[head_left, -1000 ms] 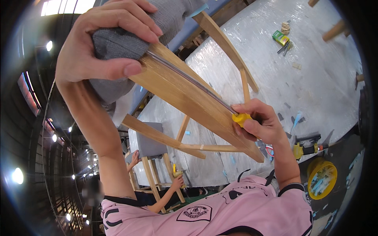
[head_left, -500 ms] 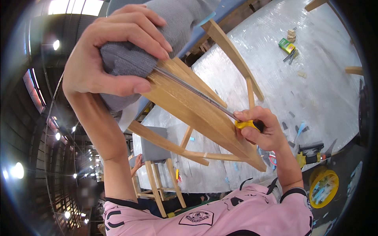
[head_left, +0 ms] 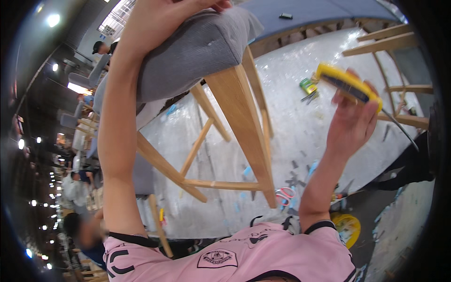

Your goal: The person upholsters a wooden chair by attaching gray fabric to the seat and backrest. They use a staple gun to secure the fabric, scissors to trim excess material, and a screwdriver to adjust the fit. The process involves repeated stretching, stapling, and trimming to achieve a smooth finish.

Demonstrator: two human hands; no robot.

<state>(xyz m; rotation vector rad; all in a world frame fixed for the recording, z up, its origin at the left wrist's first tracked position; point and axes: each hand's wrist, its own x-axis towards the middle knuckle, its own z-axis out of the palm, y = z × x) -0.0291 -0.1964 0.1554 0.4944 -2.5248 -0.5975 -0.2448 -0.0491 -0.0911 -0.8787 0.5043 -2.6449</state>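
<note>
My right hand (head_left: 352, 113) is raised to the right of a chair, closed around a screwdriver with a yellow and black handle (head_left: 345, 82). Its thin metal shaft (head_left: 399, 127) points away to the lower right, apart from the chair. At the top edge, my left hand (head_left: 171, 21) rests on the grey upholstered seat (head_left: 188, 56), its fingers bent and partly cut off by the picture edge. Below the seat, pale wooden legs (head_left: 244, 127) joined by rails reach toward me.
On the plastic-covered table (head_left: 216, 160) lie a small green box (head_left: 308, 86), red-handled scissors (head_left: 284, 196) and scattered scraps. A yellow bucket (head_left: 347, 229) stands at lower right. More wooden legs (head_left: 390, 44) are at right. A co-worker (head_left: 84, 230) is at lower left.
My right hand has drawn the screwdriver away from the seat corner, up and to the right, and turned it. My left hand has shifted upward; the chair now shows from another angle.
</note>
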